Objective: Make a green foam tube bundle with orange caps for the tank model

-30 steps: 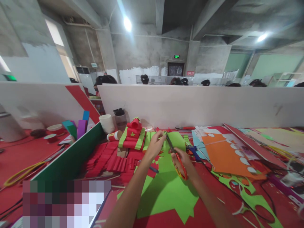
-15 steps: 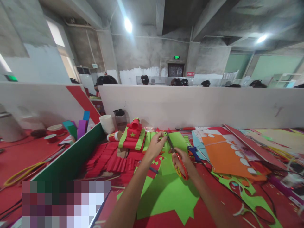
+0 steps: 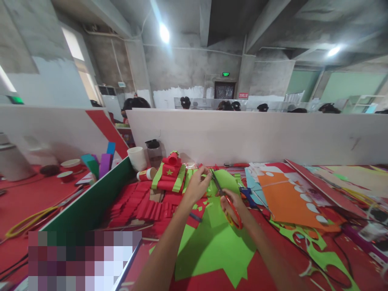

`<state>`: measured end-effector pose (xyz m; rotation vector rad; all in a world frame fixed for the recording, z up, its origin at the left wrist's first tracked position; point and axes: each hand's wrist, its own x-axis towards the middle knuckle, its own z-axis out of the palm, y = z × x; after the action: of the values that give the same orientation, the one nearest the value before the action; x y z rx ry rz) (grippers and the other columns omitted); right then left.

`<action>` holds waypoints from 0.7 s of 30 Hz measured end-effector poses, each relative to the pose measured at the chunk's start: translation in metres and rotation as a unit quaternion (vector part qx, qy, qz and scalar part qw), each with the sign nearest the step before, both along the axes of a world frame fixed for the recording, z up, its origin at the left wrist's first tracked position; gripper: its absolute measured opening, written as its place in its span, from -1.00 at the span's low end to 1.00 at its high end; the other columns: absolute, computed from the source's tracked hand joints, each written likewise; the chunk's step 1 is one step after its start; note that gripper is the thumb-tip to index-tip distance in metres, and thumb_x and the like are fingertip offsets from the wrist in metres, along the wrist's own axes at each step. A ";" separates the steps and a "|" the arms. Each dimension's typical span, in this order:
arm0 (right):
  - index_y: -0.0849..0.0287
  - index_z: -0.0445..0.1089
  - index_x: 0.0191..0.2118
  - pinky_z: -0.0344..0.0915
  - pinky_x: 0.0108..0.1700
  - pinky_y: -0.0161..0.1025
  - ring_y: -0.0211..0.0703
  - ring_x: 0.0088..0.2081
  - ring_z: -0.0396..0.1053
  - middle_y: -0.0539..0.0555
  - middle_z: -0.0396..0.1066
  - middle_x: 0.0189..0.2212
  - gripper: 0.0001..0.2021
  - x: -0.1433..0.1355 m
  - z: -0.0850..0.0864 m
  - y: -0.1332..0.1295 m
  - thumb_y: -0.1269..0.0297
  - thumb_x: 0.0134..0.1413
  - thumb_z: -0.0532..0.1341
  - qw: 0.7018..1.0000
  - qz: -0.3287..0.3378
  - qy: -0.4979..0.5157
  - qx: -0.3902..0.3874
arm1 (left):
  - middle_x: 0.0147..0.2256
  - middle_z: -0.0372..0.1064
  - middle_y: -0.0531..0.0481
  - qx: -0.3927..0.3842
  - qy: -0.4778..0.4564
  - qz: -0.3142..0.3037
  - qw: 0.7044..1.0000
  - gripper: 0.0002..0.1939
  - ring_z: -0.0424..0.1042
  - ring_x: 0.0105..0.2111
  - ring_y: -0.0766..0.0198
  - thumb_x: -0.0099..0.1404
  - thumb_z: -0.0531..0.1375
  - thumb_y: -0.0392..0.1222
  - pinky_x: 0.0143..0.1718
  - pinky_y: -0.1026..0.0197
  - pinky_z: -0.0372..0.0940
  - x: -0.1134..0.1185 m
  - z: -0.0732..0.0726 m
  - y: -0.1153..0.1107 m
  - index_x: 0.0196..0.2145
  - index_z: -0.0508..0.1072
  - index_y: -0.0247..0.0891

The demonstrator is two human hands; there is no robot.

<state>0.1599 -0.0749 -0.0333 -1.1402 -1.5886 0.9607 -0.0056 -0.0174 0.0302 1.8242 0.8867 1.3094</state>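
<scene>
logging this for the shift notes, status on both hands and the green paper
right hand gripping red-handled scissors; left hand at blade tips; green paper under both; nothing visibly blocking

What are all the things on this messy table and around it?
Scissors: one, red and yellow handles, right hand
Green paper: several pieces, light green, around the hands
Paper model: one, red and green, left of the hands
Folded paper: many, red, left
White cup: one, white, near the partition
Bottle: one, clear, black lid, beside that cup
Orange sheet: one, orange, right
Partition: white, behind the table
Lamps: two, white, ceiling
People's heads: several, dark, beyond the partition
Edge clutter: mixed colours, too jumbled to count
Left hand: one, bare, fingers at green paper
Right hand: one, bare, on the scissors
</scene>
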 end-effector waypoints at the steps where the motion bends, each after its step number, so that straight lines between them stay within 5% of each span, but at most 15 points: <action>1: 0.18 0.34 -0.13 0.16 -0.61 -0.38 -0.32 -0.63 0.19 -0.09 0.20 -0.60 -0.44 0.000 -0.001 0.000 -0.29 0.08 0.11 1.000 0.004 0.004 0.006 | -0.45 0.18 0.10 -0.001 -0.003 -0.001 1.000 -0.82 0.18 -0.49 0.38 0.28 0.09 -0.12 -0.47 0.32 0.12 0.000 0.001 -0.001 -0.42 0.25 -0.25; 9: 0.19 0.31 -0.13 0.17 -0.60 -0.34 -0.30 -0.62 0.18 -0.06 0.22 -0.60 -0.27 -0.003 -0.001 0.001 -0.45 -0.07 0.08 0.999 0.008 0.041 -0.001 | -0.46 0.18 0.11 -0.023 -0.038 -0.001 0.999 -0.80 0.20 -0.48 0.38 0.25 0.12 -0.09 -0.43 0.32 0.15 0.004 0.001 -0.002 -0.44 0.23 -0.25; 21: 0.17 0.32 -0.13 0.16 -0.58 -0.36 -0.31 -0.60 0.14 -0.06 0.19 -0.57 -0.33 -0.004 0.014 -0.008 -0.40 -0.01 0.09 0.998 0.023 0.056 0.008 | -0.47 0.15 0.12 -0.057 -0.069 -0.031 0.995 -0.78 0.18 -0.48 0.38 0.25 0.13 -0.05 -0.44 0.33 0.18 0.005 0.001 -0.004 -0.42 0.22 -0.23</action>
<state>0.1559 -0.0831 -0.0198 -1.0241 -1.5354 1.0221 -0.0001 -0.0212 0.0310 1.6394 0.8066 1.3026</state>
